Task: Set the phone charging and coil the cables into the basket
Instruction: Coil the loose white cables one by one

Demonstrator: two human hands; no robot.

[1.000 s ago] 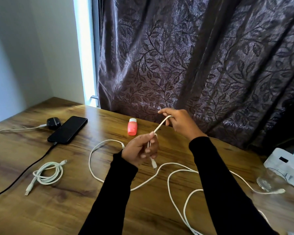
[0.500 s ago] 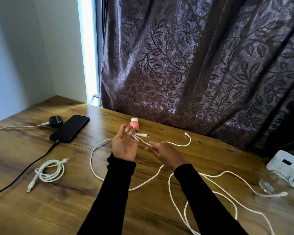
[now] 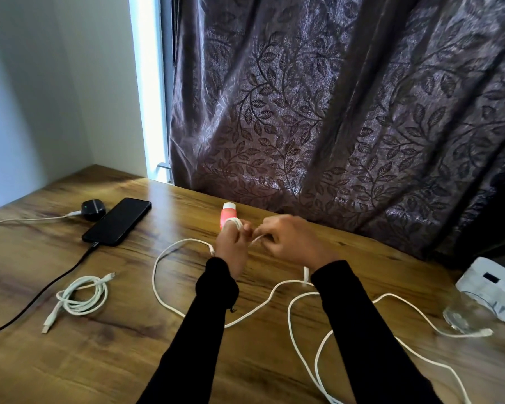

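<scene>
Item: phone (image 3: 116,222), black, face up on the wooden table (image 3: 129,360) at far left, with a black lead (image 3: 41,290) plugged into its near end and trailing off the left edge; judged to be the charging step already seen to. Item: coiled white cable (image 3: 80,297), lying near left, finished but not yet in any basket; no basket can be seen. Item: long white cable (image 3: 298,330), sprawled in loose loops across the middle and right of the table, one plug (image 3: 483,333) resting near right. Left hand (image 3: 231,246), raised mid-table, fingers upright with a turn or two of this cable wound about them, serving as the former for the coil. Right hand (image 3: 292,240), just beside it, fingers curled, pinching the strand to feed it round; blurred, so the exact grip cannot be told. Sundries: orange bottle (image 3: 228,217) behind the left hand, small black case (image 3: 93,209) beside the phone, drinking glass (image 3: 467,313) and white box (image 3: 496,287) at right, patterned curtain (image 3: 333,112) beyond.
</scene>
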